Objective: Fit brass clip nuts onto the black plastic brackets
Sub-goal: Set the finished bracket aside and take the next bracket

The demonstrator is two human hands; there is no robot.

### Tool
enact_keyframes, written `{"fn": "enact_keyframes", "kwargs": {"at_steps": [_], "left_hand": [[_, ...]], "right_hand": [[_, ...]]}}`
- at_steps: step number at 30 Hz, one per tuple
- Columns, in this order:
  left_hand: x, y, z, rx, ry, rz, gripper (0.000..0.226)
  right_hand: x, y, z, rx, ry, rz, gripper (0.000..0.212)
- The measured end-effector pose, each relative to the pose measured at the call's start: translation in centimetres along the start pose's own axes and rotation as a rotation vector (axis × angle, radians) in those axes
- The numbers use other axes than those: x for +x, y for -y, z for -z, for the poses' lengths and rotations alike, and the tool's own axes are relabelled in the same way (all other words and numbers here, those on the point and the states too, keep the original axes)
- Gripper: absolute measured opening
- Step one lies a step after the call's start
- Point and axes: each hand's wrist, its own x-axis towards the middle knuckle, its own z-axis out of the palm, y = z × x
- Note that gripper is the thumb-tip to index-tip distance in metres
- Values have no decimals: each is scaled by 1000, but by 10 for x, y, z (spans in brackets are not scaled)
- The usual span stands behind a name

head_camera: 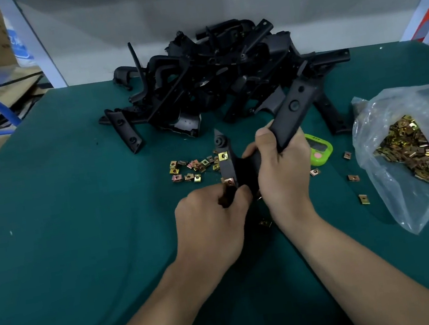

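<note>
I hold one black plastic bracket (293,107) above the green mat with both hands. My right hand (282,169) grips its long arm near the bend. My left hand (210,218) pinches the lower end of its short arm, right at a brass clip nut (229,181) seated on that edge. A second clip nut (223,156) sits higher on the same arm. Loose clip nuts (193,168) lie scattered on the mat just left of the bracket.
A heap of black brackets (212,79) fills the back middle of the table. A clear plastic bag of clip nuts (412,149) lies at the right, with stray nuts (353,177) beside it. A green timer (320,150) sits behind my right hand.
</note>
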Motion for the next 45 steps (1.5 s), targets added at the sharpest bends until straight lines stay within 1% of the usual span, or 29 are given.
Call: {"fn": "enact_keyframes", "kwargs": {"at_steps": [2,4,6,7,9,11,13,15,18,22,24,25,28,30,32,34,36,38,39,41,44,45], "left_hand": [[2,4,-2,54,-1,-10,48],[6,3,-3,39,-32,1,36],[11,-4,0,-77,-81,10,13],[13,-9,2,-157,-118,17,8],[18,-17,6,-297,-184,18,12],[20,-28,9,-333,-184,-20,23],[20,-44,9,-353,-148,-62,30],[16,-66,5,-373,-115,-113,30],[8,-104,-8,-367,-39,-188,27],[-12,-160,-32,-421,149,-218,31],[-31,-187,-54,-453,287,-188,31],[-44,-199,-68,-478,367,-141,29],[-95,-230,-119,-593,648,52,21],[-134,-244,-153,-588,804,100,20],[-172,-254,-187,-592,946,147,21],[-207,-256,-217,-563,1108,198,16],[-236,-256,-243,-498,1251,233,12],[-256,-259,-269,-450,1364,282,31],[-264,-261,-281,-446,1410,308,31],[-277,-263,-305,-445,1477,369,13],[-295,-259,-328,-343,1529,441,23],[-301,-254,-332,-289,1548,448,33]], "right_hand": [[6,2,2,-29,75,0,3],[11,8,4,-26,176,-46,7],[11,18,6,24,276,-143,12],[9,24,8,46,322,-194,14],[0,37,12,87,366,-270,16],[-6,53,23,92,361,-294,18],[-6,72,41,48,324,-296,15],[-4,92,63,16,272,-313,15],[-6,118,103,73,208,-393,18],[-22,147,171,228,88,-457,23],[-37,156,210,261,-32,-454,18],[-46,160,230,255,-101,-452,16],[-80,167,294,125,-309,-419,12],[-104,170,338,20,-458,-391,10],[-130,169,385,-139,-624,-373,6],[-159,166,430,-292,-766,-402,7],[-183,160,469,-322,-859,-441,8],[-200,151,502,-338,-928,-501,8],[-206,145,518,-350,-965,-531,10],[-216,131,548,-357,-1041,-575,20],[-224,104,582,-365,-1069,-695,23],[-224,94,587,-381,-1055,-750,26]]}}
